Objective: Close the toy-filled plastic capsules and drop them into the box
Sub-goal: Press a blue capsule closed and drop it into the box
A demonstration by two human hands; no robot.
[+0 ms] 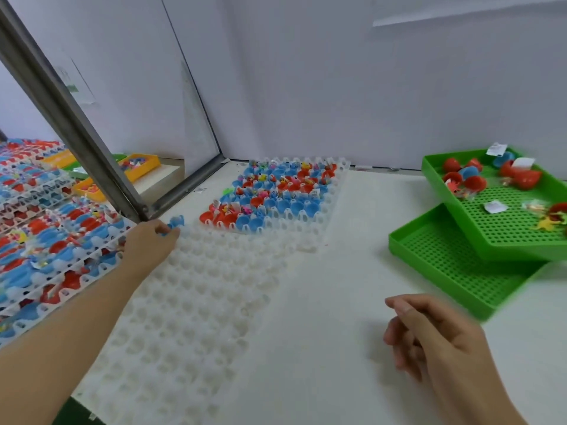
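My left hand (150,240) reaches to the far left corner of an empty white cell tray (196,302) and pinches a blue capsule (176,223) there. My right hand (429,338) hovers low at the right over the white table, fingers loosely curled with nothing in them. Further back lies a second white tray (331,191) partly filled with open blue and red capsule halves holding small toys (270,191). No box is in view.
Stacked white trays of red and blue capsules (55,246) fill the left edge. A slanted metal frame (76,127) rises behind them. Two stacked green perforated trays (460,259) sit at right, the upper one holding loose capsules and paper slips. A white wall stands behind.
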